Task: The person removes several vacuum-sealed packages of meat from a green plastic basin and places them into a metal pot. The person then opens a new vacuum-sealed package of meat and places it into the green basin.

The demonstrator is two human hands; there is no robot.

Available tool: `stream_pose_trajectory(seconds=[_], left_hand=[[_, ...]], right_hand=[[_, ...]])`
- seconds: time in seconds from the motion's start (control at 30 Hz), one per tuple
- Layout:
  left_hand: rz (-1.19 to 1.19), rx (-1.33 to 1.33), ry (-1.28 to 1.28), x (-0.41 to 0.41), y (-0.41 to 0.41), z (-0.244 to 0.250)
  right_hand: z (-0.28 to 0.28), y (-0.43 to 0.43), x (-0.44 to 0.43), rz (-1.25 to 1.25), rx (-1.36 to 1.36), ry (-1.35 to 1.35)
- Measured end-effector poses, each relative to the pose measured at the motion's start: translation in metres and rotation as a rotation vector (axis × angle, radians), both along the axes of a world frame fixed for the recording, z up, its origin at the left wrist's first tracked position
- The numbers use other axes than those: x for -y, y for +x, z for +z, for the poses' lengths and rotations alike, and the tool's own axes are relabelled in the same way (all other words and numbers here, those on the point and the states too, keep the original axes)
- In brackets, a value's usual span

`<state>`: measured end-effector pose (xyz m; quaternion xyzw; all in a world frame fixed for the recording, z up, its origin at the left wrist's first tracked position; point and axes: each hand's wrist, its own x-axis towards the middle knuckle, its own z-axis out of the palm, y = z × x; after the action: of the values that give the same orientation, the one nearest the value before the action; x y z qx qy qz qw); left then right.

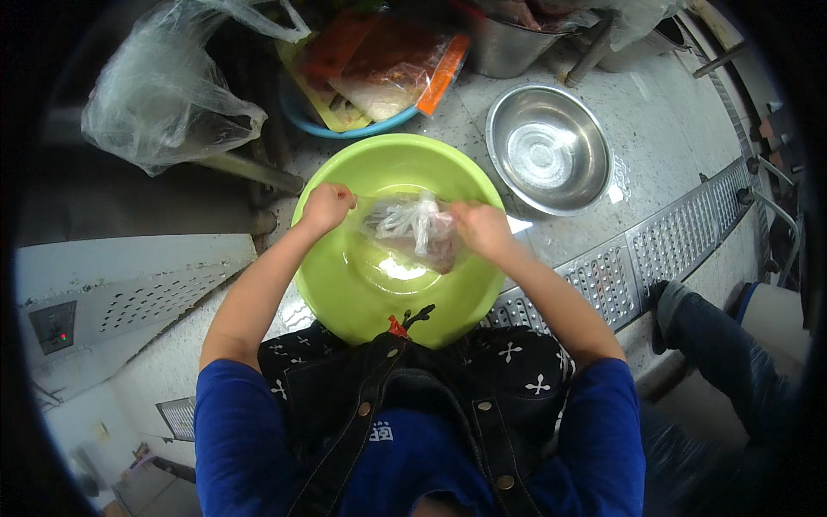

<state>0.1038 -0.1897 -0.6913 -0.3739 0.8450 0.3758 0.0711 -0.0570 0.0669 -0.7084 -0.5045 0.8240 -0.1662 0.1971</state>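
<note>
A clear plastic bag (413, 226) with a bunched, knotted top hangs or rests over the inside of a large lime-green plastic basin (323, 271). Something pinkish shows through the film, too unclear to name. My left hand (328, 205) pinches the bag's left edge with curled fingers, near the basin's left side. On the other side my right hand (483, 227), a little blurred, grips the bag's right side. Between the two hands the film looks stretched. The basin stands close in front of my lap.
To the right on the tiled floor sits a steel bowl (549, 148). Behind the basin, a blue tub (362, 132) holds packaged food. Plastic bags (174, 97) hang at upper left. A metal drain grate (601, 284) crosses at right, beside another person's leg (704, 342).
</note>
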Motion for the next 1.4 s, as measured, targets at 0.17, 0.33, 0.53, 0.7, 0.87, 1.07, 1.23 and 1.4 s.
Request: stream_pose_trajectory(seconds=[0.17,0.33,0.53,0.7,0.87,1.07,1.23,1.4], left_hand=[[0.196,-0.152,0.238,0.002,-0.001,0.021],[-0.122,-0.083,-0.141,-0.019,-0.007,0.046],[-0.822,0.497,0.682,-0.132,0.048,0.082],[-0.393,0.450,1.030,-0.123,0.059,0.104],[-0.744,0.218,0.619,-0.118,0.070,0.186],[-0.699,0.499,0.413,-0.132,0.108,0.322],[-0.440,0.702,0.407,-0.146,0.143,0.402],[-0.131,0.749,0.499,-0.162,0.215,0.372]], right_hand=[[0.050,-0.022,-0.007,-0.111,0.130,-0.470],[0.080,-0.003,-0.004,-0.030,0.370,-0.430],[0.084,-0.008,0.015,0.055,0.460,-0.382],[0.088,-0.025,0.025,0.088,0.518,-0.278],[0.081,-0.036,0.037,0.046,0.667,-0.204],[0.057,-0.036,0.063,0.007,0.786,-0.168],[0.036,-0.021,0.076,0.009,0.720,-0.100],[0.025,0.009,0.061,0.146,0.575,-0.102]])
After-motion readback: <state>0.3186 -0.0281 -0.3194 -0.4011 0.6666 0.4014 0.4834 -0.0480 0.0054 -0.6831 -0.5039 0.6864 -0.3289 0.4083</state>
